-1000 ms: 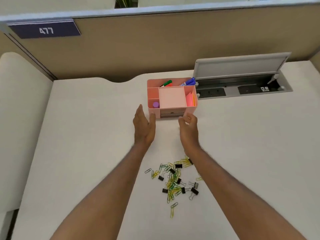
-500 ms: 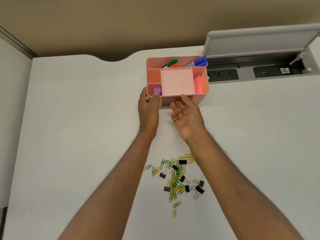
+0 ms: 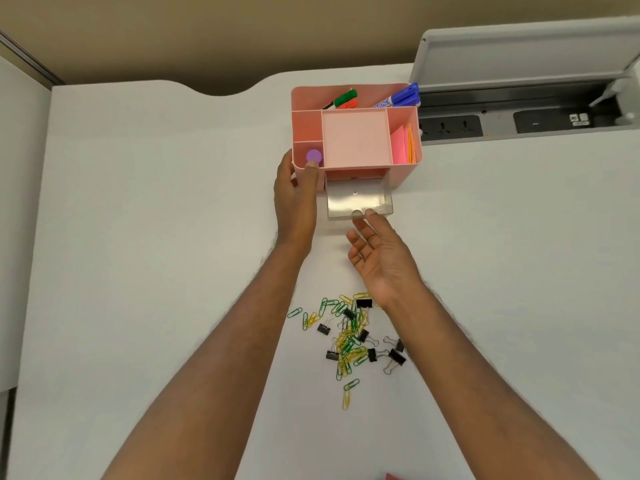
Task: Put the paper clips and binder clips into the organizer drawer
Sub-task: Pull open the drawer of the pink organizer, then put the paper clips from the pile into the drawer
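A pink organizer (image 3: pixel 401 173) stands at the back of the white desk. Its clear drawer (image 3: pixel 359 201) is pulled out toward me and holds nothing. My left hand (image 3: pixel 295 202) grips the organizer's front left corner, thumb on the rim beside a purple cap (image 3: pixel 314 155). My right hand (image 3: pixel 379 259) is palm up with fingers apart, one fingertip touching the notch in the drawer's front. Green and yellow paper clips (image 3: pixel 348 351) lie heaped with black binder clips (image 3: pixel 396 357) on the desk between my forearms.
Markers (image 3: pixel 401 98) and pink and orange sticky notes (image 3: pixel 401 147) fill the organizer's top compartments. A power socket trough (image 3: pixel 450 127) with its grey lid (image 3: pixel 519 50) raised lies right of the organizer. A beige partition runs behind. A red object (image 3: pixel 393 477) shows at the bottom edge.
The drawer, shut before, has slid out toward me as my right hand drew back. My left hand stayed on the organizer's corner. The camera has tilted further down.
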`<control>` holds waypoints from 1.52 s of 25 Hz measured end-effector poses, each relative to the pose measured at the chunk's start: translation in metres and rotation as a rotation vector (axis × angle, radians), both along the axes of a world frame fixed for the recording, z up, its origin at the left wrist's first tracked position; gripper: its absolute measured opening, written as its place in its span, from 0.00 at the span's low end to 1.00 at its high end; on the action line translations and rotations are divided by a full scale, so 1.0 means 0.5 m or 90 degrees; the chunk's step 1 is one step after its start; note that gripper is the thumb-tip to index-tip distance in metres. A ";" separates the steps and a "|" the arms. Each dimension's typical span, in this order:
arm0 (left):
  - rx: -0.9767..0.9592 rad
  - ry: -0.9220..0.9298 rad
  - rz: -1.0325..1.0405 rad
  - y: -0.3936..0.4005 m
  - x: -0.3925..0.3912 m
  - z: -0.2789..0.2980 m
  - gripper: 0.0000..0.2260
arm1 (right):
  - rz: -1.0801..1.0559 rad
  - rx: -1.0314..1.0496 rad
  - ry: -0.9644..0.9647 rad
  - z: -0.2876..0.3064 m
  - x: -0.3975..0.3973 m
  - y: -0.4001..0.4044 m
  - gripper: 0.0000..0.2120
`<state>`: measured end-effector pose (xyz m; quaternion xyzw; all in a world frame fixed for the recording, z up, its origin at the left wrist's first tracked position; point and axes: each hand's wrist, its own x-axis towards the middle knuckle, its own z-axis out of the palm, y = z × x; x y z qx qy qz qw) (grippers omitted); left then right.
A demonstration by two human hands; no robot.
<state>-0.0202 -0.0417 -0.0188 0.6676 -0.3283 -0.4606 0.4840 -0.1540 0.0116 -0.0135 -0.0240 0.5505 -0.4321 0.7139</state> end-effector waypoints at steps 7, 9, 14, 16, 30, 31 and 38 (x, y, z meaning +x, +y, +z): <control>0.055 -0.013 -0.017 -0.001 0.010 -0.025 0.33 | 0.035 0.001 0.020 0.013 -0.004 0.005 0.11; 0.080 -0.025 -0.031 0.018 0.013 -0.028 0.34 | 0.045 -0.009 0.049 0.018 -0.017 0.015 0.13; 0.093 -0.241 -0.167 0.181 0.050 -0.044 0.24 | 0.122 -0.116 0.352 0.020 -0.096 0.090 0.09; 0.056 -0.360 -0.241 0.269 0.075 -0.051 0.19 | 0.196 -0.187 0.549 0.016 -0.142 0.125 0.07; 0.120 -0.496 -0.351 0.391 0.053 -0.039 0.14 | 0.707 -0.518 1.214 -0.062 -0.139 0.208 0.18; 0.123 -0.500 -0.355 0.390 0.051 -0.037 0.12 | 0.696 -0.534 1.232 -0.062 -0.140 0.209 0.16; 0.157 -0.544 -0.388 0.382 0.042 -0.025 0.10 | 0.636 -0.547 1.223 -0.059 -0.136 0.213 0.05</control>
